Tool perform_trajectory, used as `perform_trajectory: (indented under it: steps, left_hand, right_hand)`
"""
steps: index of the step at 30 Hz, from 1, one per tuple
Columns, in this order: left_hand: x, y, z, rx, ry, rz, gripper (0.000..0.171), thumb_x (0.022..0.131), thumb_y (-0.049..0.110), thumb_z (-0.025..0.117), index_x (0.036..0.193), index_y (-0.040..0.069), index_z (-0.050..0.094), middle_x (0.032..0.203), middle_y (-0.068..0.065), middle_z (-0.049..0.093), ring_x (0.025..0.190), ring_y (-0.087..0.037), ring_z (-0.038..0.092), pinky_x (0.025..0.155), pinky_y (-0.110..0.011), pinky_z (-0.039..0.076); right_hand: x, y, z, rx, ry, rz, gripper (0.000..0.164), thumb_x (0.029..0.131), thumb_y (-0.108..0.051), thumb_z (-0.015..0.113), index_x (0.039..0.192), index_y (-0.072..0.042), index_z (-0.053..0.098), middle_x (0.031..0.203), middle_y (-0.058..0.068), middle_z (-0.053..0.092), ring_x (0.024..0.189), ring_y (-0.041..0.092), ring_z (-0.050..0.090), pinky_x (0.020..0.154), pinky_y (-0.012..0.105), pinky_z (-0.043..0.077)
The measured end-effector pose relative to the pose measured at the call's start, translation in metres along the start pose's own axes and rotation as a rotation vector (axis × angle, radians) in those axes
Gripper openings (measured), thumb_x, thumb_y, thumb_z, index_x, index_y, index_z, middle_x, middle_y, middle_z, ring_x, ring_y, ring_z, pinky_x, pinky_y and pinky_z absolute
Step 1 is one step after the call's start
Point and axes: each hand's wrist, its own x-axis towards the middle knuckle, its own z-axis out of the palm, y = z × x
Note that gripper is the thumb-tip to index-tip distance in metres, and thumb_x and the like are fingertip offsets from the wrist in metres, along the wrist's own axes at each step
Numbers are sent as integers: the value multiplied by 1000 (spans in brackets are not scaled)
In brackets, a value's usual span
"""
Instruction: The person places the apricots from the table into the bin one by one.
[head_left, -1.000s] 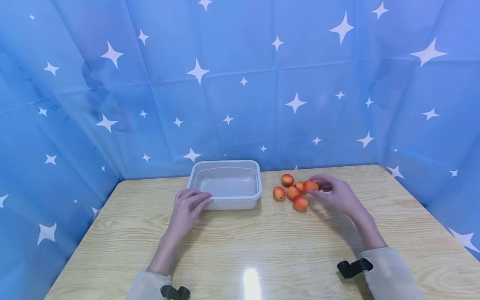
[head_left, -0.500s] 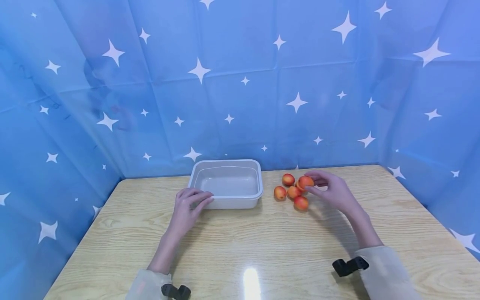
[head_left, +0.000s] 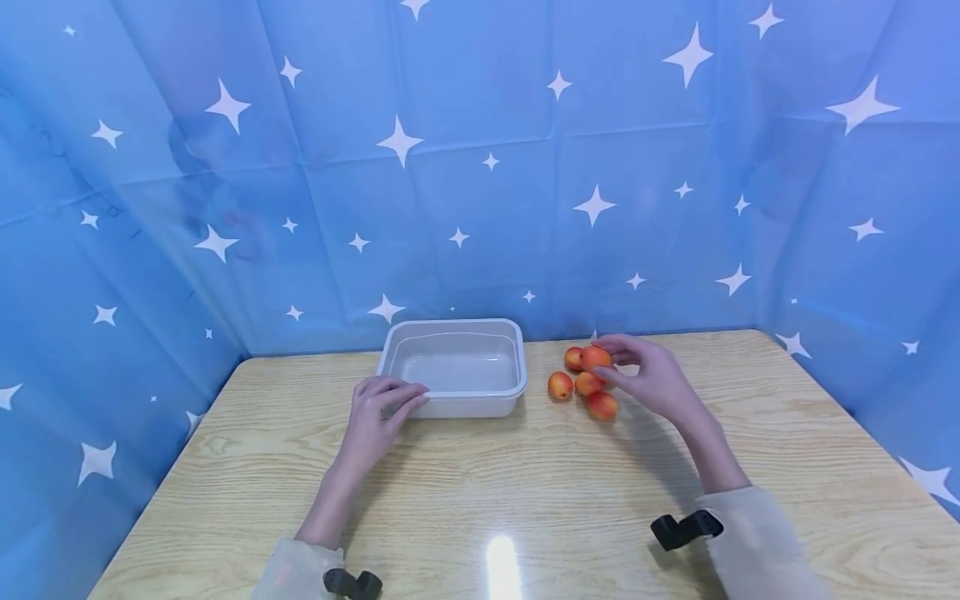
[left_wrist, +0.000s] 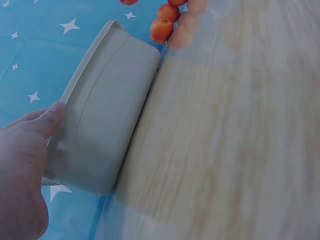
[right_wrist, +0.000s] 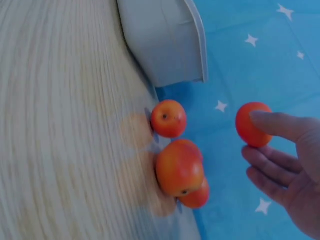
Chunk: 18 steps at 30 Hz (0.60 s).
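The grey tub [head_left: 468, 407] sits upright on the table [head_left: 480, 483]. The left hand [head_left: 375, 412] is at the tub's front left corner. It is partly closed and pinches the rim there, with the thumb on the outside wall (the left wrist view shows that thumb well). The tips of its other fingers are hard to see.

The right hand [head_left: 648, 375] is to the right of the tub. Its thumb and fingers are bent around one round fruit [head_left: 596, 358], red and orange, and hold it up off the table. In the right wrist view the thumb lies across this fruit, and some fingers show, loosely bent, just beside it.

More fruits lie on the table to the right of the tub, near the held one. The left fruit [head_left: 560, 385] is the closest to the tub. The middle fruit [head_left: 588, 384] is a bit farther from the tub. The front fruit [head_left: 602, 407] is farther still from the tub and nearer to the person. The back fruit [head_left: 573, 359], also right of the tub, is partly hidden.

Behind the tub hangs a blue curtain [head_left: 480, 208] with white stars. In front of the tub, a bright spot [head_left: 502, 567] shines on the table. Also in front of the tub are two pale sleeves [head_left: 300, 571], each with a black gadget [head_left: 686, 529].
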Motion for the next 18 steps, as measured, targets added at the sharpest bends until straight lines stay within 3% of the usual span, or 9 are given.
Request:
perform_trajectory:
  steps: [11,18]
  left_hand:
    - [0,3,1,-3,-12,20,16,85,10,81,101,11,80,90,1,72,92,-21,62,105,-53,32]
    - [0,4,1,-4,-8,20,16,85,10,81,100,11,80,90,1,72,91,-21,63,105,-53,32]
  right_hand:
    - [8,-22,11,61,-13,-11,41,92,-17,77,130,-7,65,125,13,67,109,34,65,93,56,52]
    - [15,-35,21,84,-30,-2,44,91,-21,78,132,-11,64,126,8,67,106,28,65,90,52,53]
